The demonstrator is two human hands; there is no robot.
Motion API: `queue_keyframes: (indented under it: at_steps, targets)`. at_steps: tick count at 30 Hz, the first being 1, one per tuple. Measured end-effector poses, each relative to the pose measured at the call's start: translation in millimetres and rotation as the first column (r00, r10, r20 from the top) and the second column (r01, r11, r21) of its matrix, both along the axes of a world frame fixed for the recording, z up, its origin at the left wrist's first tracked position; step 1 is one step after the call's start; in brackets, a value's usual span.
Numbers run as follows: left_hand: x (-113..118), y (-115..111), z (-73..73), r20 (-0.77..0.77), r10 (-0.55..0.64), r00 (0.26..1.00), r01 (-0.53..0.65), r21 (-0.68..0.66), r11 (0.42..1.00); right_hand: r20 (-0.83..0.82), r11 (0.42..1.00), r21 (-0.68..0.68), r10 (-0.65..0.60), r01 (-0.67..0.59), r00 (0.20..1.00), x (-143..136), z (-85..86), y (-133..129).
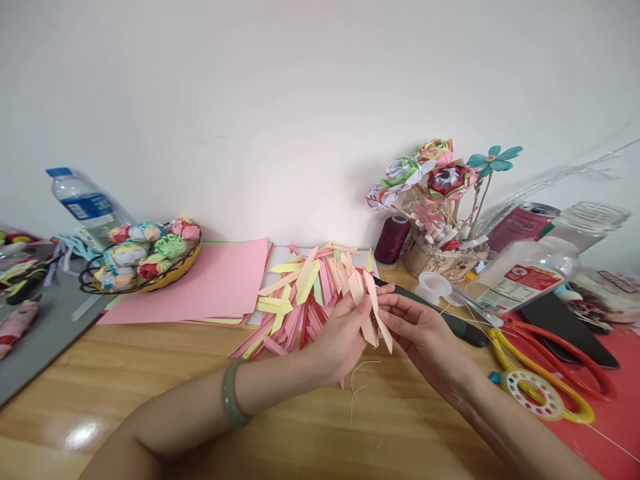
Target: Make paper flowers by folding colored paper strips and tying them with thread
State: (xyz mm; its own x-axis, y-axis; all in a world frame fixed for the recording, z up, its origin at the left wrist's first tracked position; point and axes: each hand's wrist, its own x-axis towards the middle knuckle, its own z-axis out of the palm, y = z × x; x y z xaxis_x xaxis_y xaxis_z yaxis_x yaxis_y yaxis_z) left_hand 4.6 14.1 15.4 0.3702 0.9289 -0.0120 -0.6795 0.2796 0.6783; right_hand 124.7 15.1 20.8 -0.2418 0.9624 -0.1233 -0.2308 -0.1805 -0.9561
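Observation:
My left hand [345, 337], with a green bangle [234, 393] on its wrist, is closed around several folded peach paper strips [356, 287]. Close beside it, my right hand [417, 330] pinches one more peach folded strip [379, 313] between thumb and fingers, against the bunch. Behind both hands lies a heap of folded paper strips [285, 303] in pink, yellow, red and green. A thin piece of thread [353, 390] rests on the wooden table below the hands.
Pink paper sheets [225, 280] and a basket of paper flowers [193, 267] are at the left, near a water bottle [83, 200]. To the right are a maroon thread spool [393, 240], a pot of paper flowers [420, 259], a plastic jar [525, 267] and scissors [565, 357].

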Motion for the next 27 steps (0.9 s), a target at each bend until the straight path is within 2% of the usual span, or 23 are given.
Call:
queue_keyframes:
  at_steps: [6,9,12,14,15,16,18,20,22,25,27]
  targets:
    - [-3,-3,3.6,-0.012,-0.039,0.999,0.038,-0.03,0.999,0.133,0.993,0.115,-0.029,0.014,0.991,1,0.4,-3]
    - [-4,-4,2.5,-0.006,-0.066,0.998,0.066,0.014,0.998,0.195,0.986,0.165,-0.049,0.016,0.98,0,0.6,-5]
    - [-3,-5,2.5,-0.008,-0.074,0.997,0.074,0.042,0.996,0.299,0.964,0.255,-0.149,0.071,0.943,-1,-2.2,-6]
    - [-2,-5,2.6,-0.028,-0.078,0.997,0.078,0.021,0.997,0.415,0.91,0.397,-0.297,0.123,0.86,0,-3.6,-5]
    - [-2,-5,2.5,-0.054,-0.078,0.996,0.078,0.01,0.997,0.461,0.863,0.488,-0.378,0.126,0.803,1,-3.4,-5]
    - [-3,-4,2.3,-0.103,-0.064,0.993,0.066,0.013,0.998,0.489,0.81,0.576,-0.447,0.108,0.749,3,-2.4,-5]
    - [-5,-3,2.1,-0.294,0.004,0.956,0.022,0.085,0.996,0.509,0.722,0.691,-0.529,0.044,0.679,6,2.2,-6]
    - [-8,-2,2.3,-0.529,0.097,0.843,0.029,0.226,0.974,0.528,0.691,0.723,-0.55,-0.003,0.647,7,8.5,-9]
    - [-11,-3,2.1,-0.7,0.193,0.687,0.11,0.363,0.925,0.565,0.704,0.71,-0.537,-0.036,0.627,6,13.5,-13]
    - [-14,-4,-1.3,-0.834,0.363,0.416,0.297,0.502,0.813,0.603,0.724,0.685,-0.499,-0.083,0.623,1,15.5,-19]
    - [-14,-4,-4.4,-0.86,0.448,0.243,0.38,0.51,0.772,0.583,0.702,0.707,-0.51,-0.086,0.633,-1,14.8,-21]
